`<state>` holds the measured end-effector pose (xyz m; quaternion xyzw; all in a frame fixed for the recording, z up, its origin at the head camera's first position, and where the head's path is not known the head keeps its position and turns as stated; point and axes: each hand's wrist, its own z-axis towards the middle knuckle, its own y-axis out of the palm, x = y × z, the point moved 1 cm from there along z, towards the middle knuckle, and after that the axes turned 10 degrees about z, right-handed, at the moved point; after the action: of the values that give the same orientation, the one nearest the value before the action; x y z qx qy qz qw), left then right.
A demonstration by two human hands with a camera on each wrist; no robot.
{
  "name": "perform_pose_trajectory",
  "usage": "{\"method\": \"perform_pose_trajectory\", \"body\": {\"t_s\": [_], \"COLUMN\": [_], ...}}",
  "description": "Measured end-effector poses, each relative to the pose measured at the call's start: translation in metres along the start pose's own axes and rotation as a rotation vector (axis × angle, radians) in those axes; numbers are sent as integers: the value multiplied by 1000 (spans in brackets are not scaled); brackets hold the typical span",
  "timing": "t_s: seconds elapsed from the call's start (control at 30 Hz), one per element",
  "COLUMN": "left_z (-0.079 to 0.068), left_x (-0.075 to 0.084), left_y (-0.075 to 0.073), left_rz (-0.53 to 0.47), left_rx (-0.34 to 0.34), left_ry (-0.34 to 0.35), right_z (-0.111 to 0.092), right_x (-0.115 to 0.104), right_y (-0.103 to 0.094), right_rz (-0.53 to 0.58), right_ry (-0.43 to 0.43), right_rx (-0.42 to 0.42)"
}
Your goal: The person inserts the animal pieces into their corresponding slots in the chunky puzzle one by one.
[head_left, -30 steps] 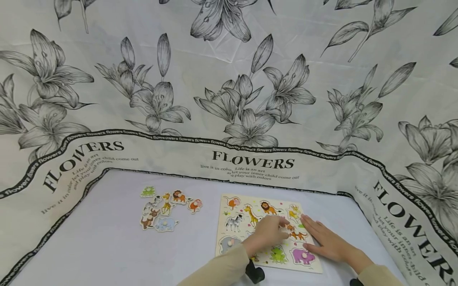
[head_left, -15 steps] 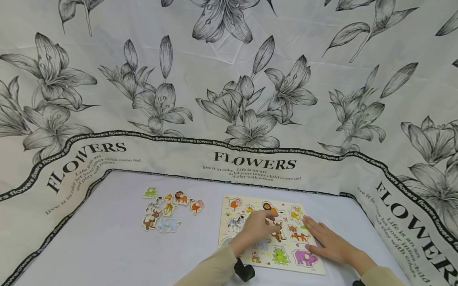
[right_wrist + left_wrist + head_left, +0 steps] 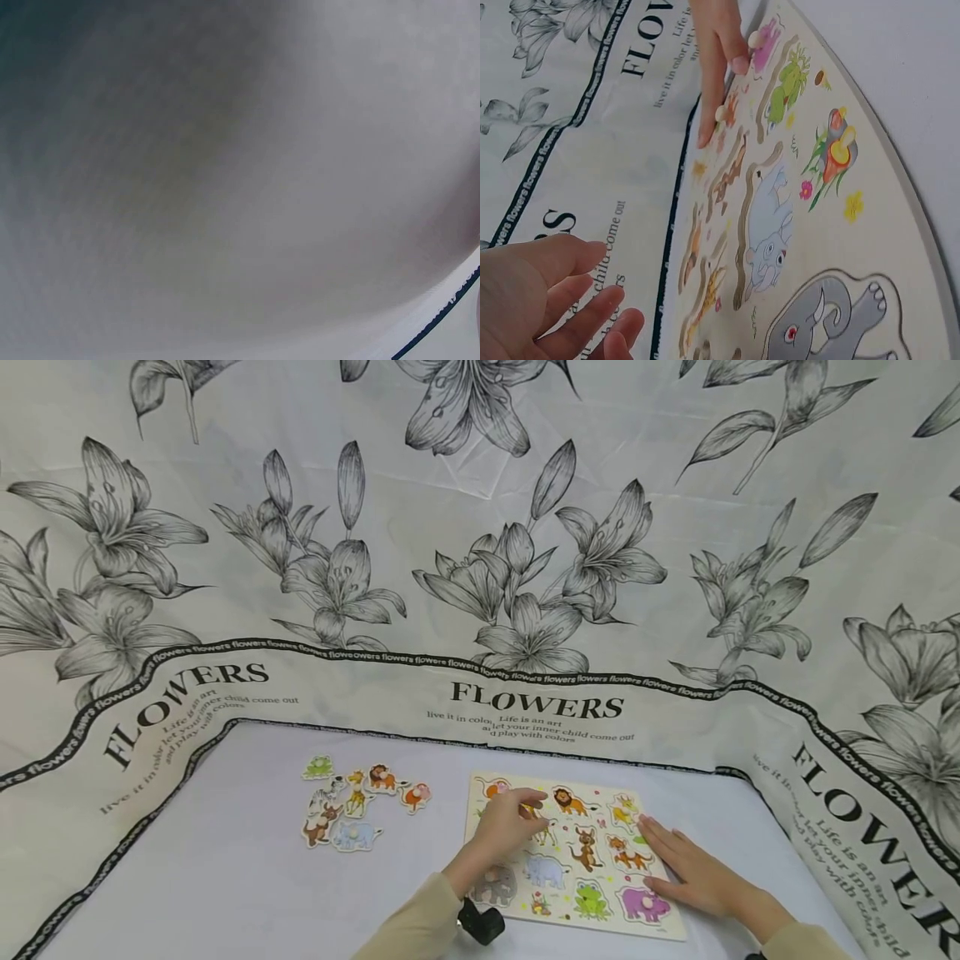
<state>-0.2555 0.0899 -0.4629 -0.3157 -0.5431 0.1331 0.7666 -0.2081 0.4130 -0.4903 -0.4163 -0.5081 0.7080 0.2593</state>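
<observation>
A wooden animal puzzle board (image 3: 566,868) lies on the white table. Above its left half hovers my left hand (image 3: 498,827), near the giraffe and monkey pictures, with fingers loosely bent and nothing between them. In the left wrist view the left hand (image 3: 562,296) is apart from the board. My right hand (image 3: 697,872) rests along the board's right edge, fingers straight, next to the purple hippo piece (image 3: 647,904) with its knob. A grey elephant (image 3: 495,887) sits at the board's near left corner. The right wrist view is mostly a grey blur.
Left of the board lies a cluster of loose puzzle pieces, among them a green frog (image 3: 318,767), a lion (image 3: 382,778), a monkey (image 3: 416,796), a kangaroo (image 3: 321,827) and a blue rhino (image 3: 356,836). A flower-printed cloth (image 3: 540,710) rises behind the table.
My left hand has moved left across the board, from beside the tiger picture to the giraffe, uncovering the kangaroo and rhino pictures. The right hand has stayed at the board's edge.
</observation>
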Motion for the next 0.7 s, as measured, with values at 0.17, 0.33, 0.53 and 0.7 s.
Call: {"method": "perform_pose_trajectory", "body": {"t_s": [0.17, 0.33, 0.53, 0.7], "left_z": [-2, -4, -3, -3], "left_x": [-11, -21, -32, -42], "left_y": [-13, -27, -41, -56], "left_rz": [-14, 4, 19, 48], "left_rx": [28, 56, 65, 80], "left_ry": [-18, -31, -78, -125], "right_z": [0, -1, -2, -1], "right_x": [0, -1, -1, -2], "right_y": [0, 0, -2, -1], "right_rz": [-7, -18, -47, -45], "right_ry": [-3, -24, -55, -37], "right_rx": [-1, 10, 34, 17]}}
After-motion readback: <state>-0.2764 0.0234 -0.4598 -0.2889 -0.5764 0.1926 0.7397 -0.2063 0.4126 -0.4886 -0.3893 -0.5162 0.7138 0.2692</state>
